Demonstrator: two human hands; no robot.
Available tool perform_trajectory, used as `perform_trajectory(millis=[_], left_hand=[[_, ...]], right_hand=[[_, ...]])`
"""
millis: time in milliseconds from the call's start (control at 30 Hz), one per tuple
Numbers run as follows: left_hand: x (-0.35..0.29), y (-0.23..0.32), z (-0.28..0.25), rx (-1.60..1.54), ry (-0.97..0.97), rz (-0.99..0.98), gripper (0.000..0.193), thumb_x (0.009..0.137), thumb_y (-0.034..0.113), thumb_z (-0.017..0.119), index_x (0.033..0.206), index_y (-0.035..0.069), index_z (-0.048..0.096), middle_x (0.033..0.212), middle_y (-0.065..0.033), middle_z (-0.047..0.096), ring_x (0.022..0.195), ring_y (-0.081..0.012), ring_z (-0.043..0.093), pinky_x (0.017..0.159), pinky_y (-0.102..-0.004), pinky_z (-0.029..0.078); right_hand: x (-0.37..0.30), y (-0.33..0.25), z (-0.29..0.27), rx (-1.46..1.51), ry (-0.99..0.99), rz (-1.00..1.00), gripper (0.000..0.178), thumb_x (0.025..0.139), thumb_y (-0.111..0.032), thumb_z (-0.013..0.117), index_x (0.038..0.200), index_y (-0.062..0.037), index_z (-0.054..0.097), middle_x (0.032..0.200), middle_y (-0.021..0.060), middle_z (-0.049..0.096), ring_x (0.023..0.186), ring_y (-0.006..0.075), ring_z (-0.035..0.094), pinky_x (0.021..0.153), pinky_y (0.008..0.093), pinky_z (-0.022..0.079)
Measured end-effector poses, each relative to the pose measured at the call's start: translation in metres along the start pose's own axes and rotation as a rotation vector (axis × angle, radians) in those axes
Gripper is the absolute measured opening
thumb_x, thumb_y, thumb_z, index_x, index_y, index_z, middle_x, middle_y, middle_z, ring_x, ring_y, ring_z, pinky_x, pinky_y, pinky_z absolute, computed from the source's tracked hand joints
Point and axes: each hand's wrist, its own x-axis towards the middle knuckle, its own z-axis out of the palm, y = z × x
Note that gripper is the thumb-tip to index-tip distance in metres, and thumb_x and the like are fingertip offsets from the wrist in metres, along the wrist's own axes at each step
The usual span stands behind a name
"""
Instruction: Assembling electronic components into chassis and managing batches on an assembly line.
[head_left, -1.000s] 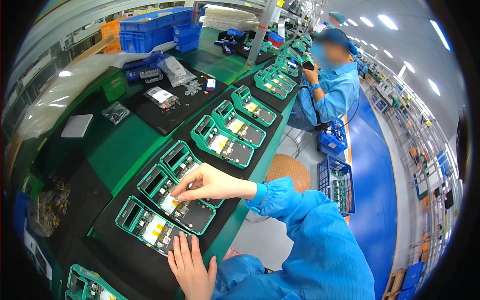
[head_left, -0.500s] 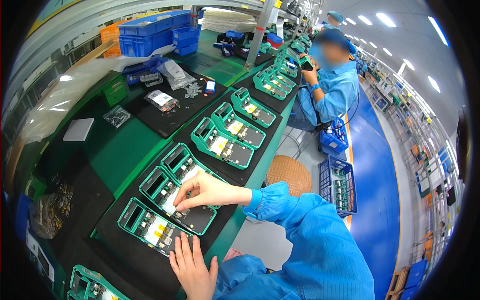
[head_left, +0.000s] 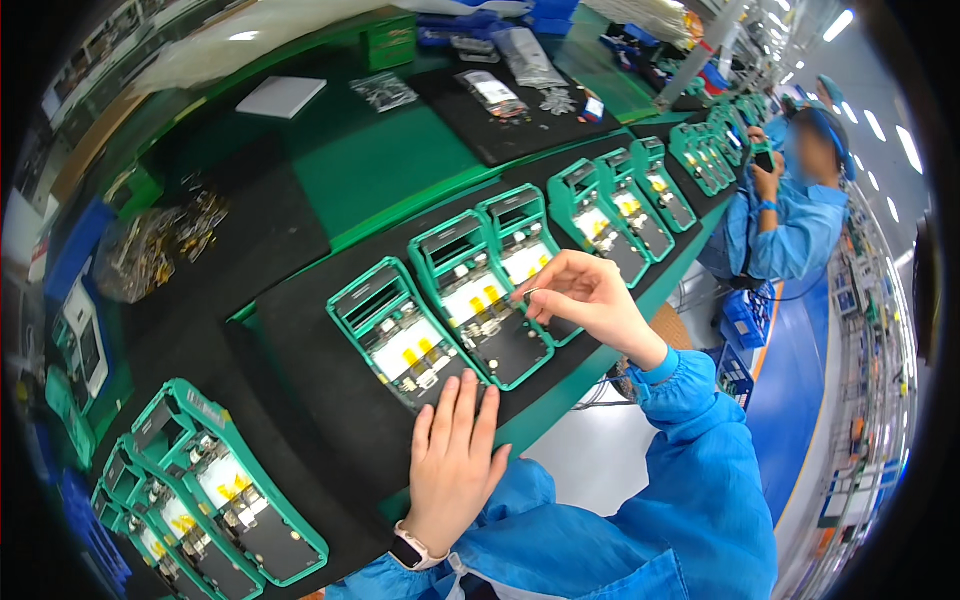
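Observation:
Fingers outstretched, my left hand lies flat over the lower end of a green-framed device housing, which has a white panel and yellow tabs. My right hand is closed in a pinch above the lower right side of the middle housing. Between its thumb and forefinger is a tiny thing, too small to name. Behind that hand a third housing of the same kind is partly hidden. All three lie side by side on a black mat.
More housings sit at the lower left, and another row runs off to the right. A bag of small metal parts and a white pad lie beyond the mat. At the far right a co-worker holds a device.
The view has swung left, bringing more housings in at the lower left. My right hand has lifted off the middle housing, still pinching. My left hand stays at the nearest housing's lower end.

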Motion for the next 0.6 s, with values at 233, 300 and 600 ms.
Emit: perform_trajectory(millis=[233,300,600], left_hand=[[-0.003,-0.001,-0.001,-0.011,-0.002,-0.012,0.070,0.082,0.029,0.072,0.143,0.007,0.045,0.149,-0.0194,0.040,0.139,-0.0333,0.038,0.110,-0.0514,0.028],[-0.003,-0.002,0.000,-0.013,-0.001,-0.018,0.070,0.082,0.029,0.072,0.143,0.007,0.045,0.149,-0.0193,0.041,0.139,-0.0334,0.038,0.110,-0.0513,0.029],[-0.002,-0.002,0.001,-0.006,0.025,-0.002,0.070,0.080,0.029,0.073,0.141,0.008,0.047,0.148,-0.0184,0.042,0.138,-0.0326,0.040,0.109,-0.0507,0.031]], right_hand=[[0.030,0.008,0.030,-0.618,0.009,-0.430,0.009,0.080,-0.001,0.073,0.087,-0.0032,0.068,0.084,0.0056,0.064,0.072,0.0163,0.059,0.061,0.0286,0.048],[0.038,0.014,0.031,-0.786,-0.025,-0.592,0.012,0.078,0.000,0.074,0.089,-0.0029,0.070,0.086,0.0050,0.067,0.078,0.0208,0.062,0.067,0.0315,0.049],[0.042,0.017,0.022,-1.136,0.045,-0.738,0.011,0.073,-0.007,0.073,0.082,-0.0089,0.067,0.084,0.0016,0.060,0.080,0.0208,0.057,0.069,0.0341,0.050]])
